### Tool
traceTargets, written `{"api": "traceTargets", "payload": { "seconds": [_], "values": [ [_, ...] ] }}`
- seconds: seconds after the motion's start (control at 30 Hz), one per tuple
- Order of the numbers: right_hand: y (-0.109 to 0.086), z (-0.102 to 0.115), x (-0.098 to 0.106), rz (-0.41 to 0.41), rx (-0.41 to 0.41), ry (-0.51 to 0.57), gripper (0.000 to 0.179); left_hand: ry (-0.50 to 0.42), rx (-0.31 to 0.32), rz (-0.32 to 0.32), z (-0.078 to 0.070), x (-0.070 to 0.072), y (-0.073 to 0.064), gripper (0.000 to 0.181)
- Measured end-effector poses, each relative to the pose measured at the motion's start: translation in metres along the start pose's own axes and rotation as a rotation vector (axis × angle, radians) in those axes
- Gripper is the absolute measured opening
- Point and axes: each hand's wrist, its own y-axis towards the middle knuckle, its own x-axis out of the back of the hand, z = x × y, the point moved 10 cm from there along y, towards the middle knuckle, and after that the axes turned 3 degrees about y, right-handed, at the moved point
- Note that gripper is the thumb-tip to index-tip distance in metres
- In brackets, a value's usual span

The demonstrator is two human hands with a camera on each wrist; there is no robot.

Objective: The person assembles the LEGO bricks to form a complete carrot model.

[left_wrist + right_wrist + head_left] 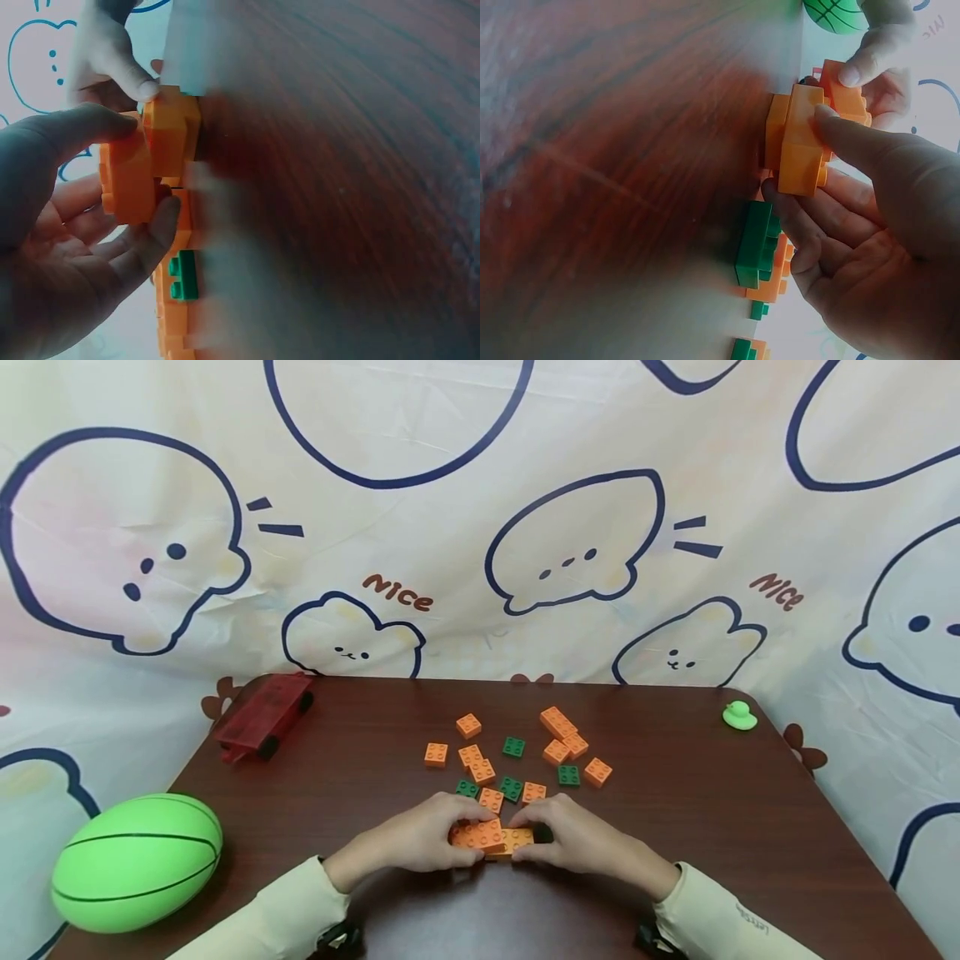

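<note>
Cream cloth (450, 543), printed with blue outlines, is hanging behind the far edge of a dark brown surface (360, 764), perhaps screening off whatever lies beyond. Close by the left edge a green ball (138, 864) is resting, and at the far left corner a red toy vehicle (262, 714) is standing; both are probably being kept aside to leave the middle for handling.

Midway between the left and right edges, the left hand (427, 835) and the right hand (576, 835) are working face to face. With thumb and fingers the left hand is pinching an orange brick (478, 837), while the right hand is pinching a yellower brick (517, 840). The first is sitting higher and overlapping the end of the second; whether their studs are locked cannot be told. A lower brick (775, 139) is showing beneath the right hand's piece. Gripping by the sides is likely leaving the studs uncovered for lining up.

Toward the far edge a long loose brick (557, 722) is lying, and near the far right corner a green duck (739, 717) is sitting well apart. Small orange bricks (597, 772) and green bricks (512, 789) are lying scattered beyond the hands, seemingly spread for easy picking.
</note>
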Motion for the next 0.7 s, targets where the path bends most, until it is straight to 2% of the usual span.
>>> {"api": "traceTargets", "payload": {
  "seconds": [0.33,0.57,0.7],
  "values": [
    [0.001,-0.001,0.000,0.010,0.009,0.006,0.030,0.019,0.016,0.036,-0.002,-0.004,0.004,0.043],
    [0.001,-0.002,-0.001,0.019,-0.002,0.005,0.031,0.061,0.087,0.079,0.000,-0.012,0.002,0.050],
    [0.000,-0.002,-0.001,0.014,0.010,0.003,0.032,0.042,0.060,0.074,-0.002,-0.014,0.004,0.049]
  ]
}}
